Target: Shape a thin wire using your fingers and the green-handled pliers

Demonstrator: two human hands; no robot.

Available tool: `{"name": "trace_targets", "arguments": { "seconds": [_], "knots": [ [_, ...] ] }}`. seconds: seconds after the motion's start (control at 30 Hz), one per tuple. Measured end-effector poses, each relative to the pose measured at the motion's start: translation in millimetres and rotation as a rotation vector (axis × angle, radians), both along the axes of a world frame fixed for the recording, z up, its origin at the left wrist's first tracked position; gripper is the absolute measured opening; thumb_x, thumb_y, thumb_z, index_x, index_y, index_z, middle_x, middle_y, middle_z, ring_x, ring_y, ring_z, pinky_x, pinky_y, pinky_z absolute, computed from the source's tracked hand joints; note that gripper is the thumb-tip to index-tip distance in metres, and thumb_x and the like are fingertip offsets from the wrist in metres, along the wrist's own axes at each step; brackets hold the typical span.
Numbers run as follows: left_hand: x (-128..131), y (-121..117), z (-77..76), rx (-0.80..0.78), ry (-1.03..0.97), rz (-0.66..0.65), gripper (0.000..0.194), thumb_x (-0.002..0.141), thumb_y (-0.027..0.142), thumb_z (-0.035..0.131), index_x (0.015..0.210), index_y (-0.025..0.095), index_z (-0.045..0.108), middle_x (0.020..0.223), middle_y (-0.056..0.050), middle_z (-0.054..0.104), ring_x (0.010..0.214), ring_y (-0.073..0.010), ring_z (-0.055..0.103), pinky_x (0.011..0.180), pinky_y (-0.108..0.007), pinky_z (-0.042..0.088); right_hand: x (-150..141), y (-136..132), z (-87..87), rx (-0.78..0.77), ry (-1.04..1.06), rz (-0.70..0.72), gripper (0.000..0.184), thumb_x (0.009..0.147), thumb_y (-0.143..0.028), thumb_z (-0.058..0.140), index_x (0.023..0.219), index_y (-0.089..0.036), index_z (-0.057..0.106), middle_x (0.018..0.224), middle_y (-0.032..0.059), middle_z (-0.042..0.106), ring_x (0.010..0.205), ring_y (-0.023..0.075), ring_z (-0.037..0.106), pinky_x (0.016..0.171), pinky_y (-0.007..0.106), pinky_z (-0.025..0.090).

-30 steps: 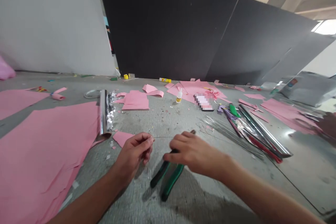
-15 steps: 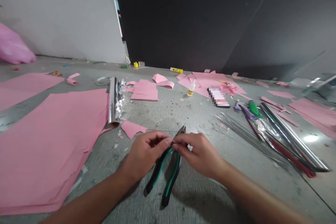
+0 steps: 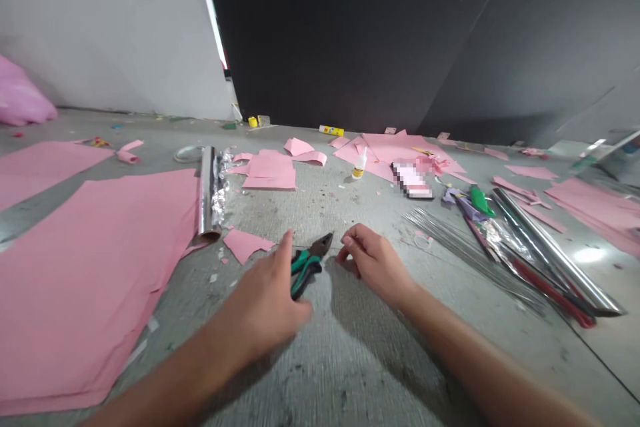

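Noting green-gripped pliers (image 3: 304,268) against the left hand (image 3: 260,307), fingers spread, hold unclear | right hand (image 3: 375,263) loosely curled, empty, just beside | rigid steel, fairly heavy; best taken by its rubber handles

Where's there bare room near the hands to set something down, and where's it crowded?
Bare concrete floor lies between the left hand and right forearm, below the pliers. Another patch runs between the foil roll and the glue bottle. It is crowded to the right, where thin wires, shiny rolls and pink paper scraps pile together.
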State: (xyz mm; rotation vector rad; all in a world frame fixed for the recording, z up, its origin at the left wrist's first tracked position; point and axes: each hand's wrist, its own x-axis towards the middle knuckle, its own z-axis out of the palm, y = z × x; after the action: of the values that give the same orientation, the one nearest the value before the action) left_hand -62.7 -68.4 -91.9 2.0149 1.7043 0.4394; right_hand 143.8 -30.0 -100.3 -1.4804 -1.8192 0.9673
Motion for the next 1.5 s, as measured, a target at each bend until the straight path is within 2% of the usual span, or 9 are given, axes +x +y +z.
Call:
{"name": "trace_targets", "arguments": {
  "seconds": [0.07, 0.2, 0.33, 0.4, 0.53, 0.63, 0.73, 1.03, 1.5],
  "knots": [
    [-15.5, 14.3, 7.7, -0.19, -0.241, 0.031, 0.08, 0.068, 0.024, 0.058, 0.144, 0.015, 0.035, 0.113, -0.015, 0.062, 0.099, -0.03, 0.061, 0.077, -0.04, 0.049, 3.2, -3.5, 7.0, 0.078, -0.011, 0.049, 0.019, 0.097, -0.029, 0.038, 0.09, -0.021, 0.053, 0.071, -0.0019, 0.067, 0.054, 0.0093, 0.053, 0.056, 0.023, 0.039],
    [-25.3, 24.8, 11.9, -0.697, -0.939, -0.072, 0.044, 0.074, 0.025, 0.059, 0.117, 0.015, 0.055, 0.079, -0.003, 0.058, 0.063, -0.0149, 0.057, 0.056, -0.027, 0.045, 18.5, -16.1, 18.7, 0.249, -0.106, 0.145, 0.023, 0.098, -0.026, 0.036, 0.092, -0.02, 0.057, 0.076, 0.0009, 0.064, 0.067, 0.0115, 0.056, 0.064, 0.025, 0.041],
    [-12.3, 13.0, 8.7, -0.796, -1.239, -0.036, 0.048, 0.079, 0.033, 0.066, 0.123, 0.023, 0.05, 0.092, -0.002, 0.057, 0.07, -0.0148, 0.058, 0.058, -0.028, 0.049, 33.0, -25.8, 16.3, 0.391, -0.141, 0.185, 0.025, 0.099, -0.029, 0.036, 0.092, -0.019, 0.059, 0.082, 0.0031, 0.064, 0.074, 0.0128, 0.058, 0.067, 0.026, 0.043],
    [-7.6, 5.2, 8.5, -0.643, -1.192, -0.015, 0.043, 0.086, 0.039, 0.06, 0.125, 0.022, 0.051, 0.095, -0.005, 0.061, 0.077, -0.0166, 0.061, 0.071, -0.033, 0.052, 36.1, -27.2, 13.9, 0.452, -0.166, 0.2, 0.025, 0.1, -0.028, 0.036, 0.097, -0.019, 0.059, 0.084, 0.0034, 0.066, 0.075, 0.0135, 0.06, 0.068, 0.027, 0.044],
    [-10.1, -3.2, 10.2, -0.102, -0.852, -0.075, 0.037, 0.092, 0.038, 0.052, 0.127, 0.026, 0.051, 0.111, -0.007, 0.067, 0.102, -0.0224, 0.061, 0.093, -0.041, 0.048, 36.8, -27.8, 13.1, 0.521, -0.168, 0.175, 0.023, 0.099, -0.024, 0.038, 0.108, -0.019, 0.059, 0.088, 0.0034, 0.069, 0.074, 0.0136, 0.062, 0.069, 0.029, 0.045],
    [-16.3, -1.5, 10.1, 0.315, -0.49, -0.124, 0.038, 0.088, 0.026, 0.057, 0.126, 0.028, 0.052, 0.115, -0.005, 0.067, 0.108, -0.0226, 0.06, 0.096, -0.041, 0.048, 36.0, -28.9, 12.2, 0.55, -0.103, 0.157, 0.022, 0.098, -0.021, 0.041, 0.111, -0.019, 0.059, 0.091, 0.0038, 0.07, 0.079, 0.0136, 0.062, 0.071, 0.029, 0.047],
    [-20.3, 3.2, 6.3, 0.571, -0.221, -0.23, 0.048, 0.083, 0.015, 0.057, 0.129, 0.027, 0.051, 0.114, -0.005, 0.065, 0.104, -0.0208, 0.062, 0.095, -0.039, 0.05, 34.7, -30.9, 10.8, 0.569, -0.018, 0.173, 0.022, 0.097, -0.016, 0.042, 0.108, -0.017, 0.061, 0.085, 0.0037, 0.067, 0.077, 0.0124, 0.061, 0.069, 0.027, 0.047],
    [-10.0, -0.7, -0.1, 0.65, 0.07, -0.377, 0.083, 0.073, -0.007, 0.042, 0.15, 0.018, 0.023, 0.137, -0.016, 0.051, 0.135, -0.0336, 0.04, 0.107, -0.055, 0.042, 27.3, -42.1, 17.8, 0.56, 0.075, 0.328, 0.026, 0.095, -0.013, 0.041, 0.116, -0.017, 0.057, 0.077, 0.0023, 0.057, 0.067, 0.0123, 0.051, 0.059, 0.027, 0.043],
    [-10.3, 1.9, -7.2, 0.678, 0.08, -0.429, 0.092, 0.064, -0.014, 0.039, 0.151, 0.013, 0.022, 0.127, -0.018, 0.053, 0.125, -0.0314, 0.045, 0.101, -0.052, 0.044, 22.8, -47.3, 20.4, 0.386, 0.135, 0.42, 0.019, 0.097, -0.016, 0.04, 0.085, -0.018, 0.054, 0.068, -0.0024, 0.046, 0.063, 0.0098, 0.042, 0.058, 0.024, 0.035]
  ]
}}
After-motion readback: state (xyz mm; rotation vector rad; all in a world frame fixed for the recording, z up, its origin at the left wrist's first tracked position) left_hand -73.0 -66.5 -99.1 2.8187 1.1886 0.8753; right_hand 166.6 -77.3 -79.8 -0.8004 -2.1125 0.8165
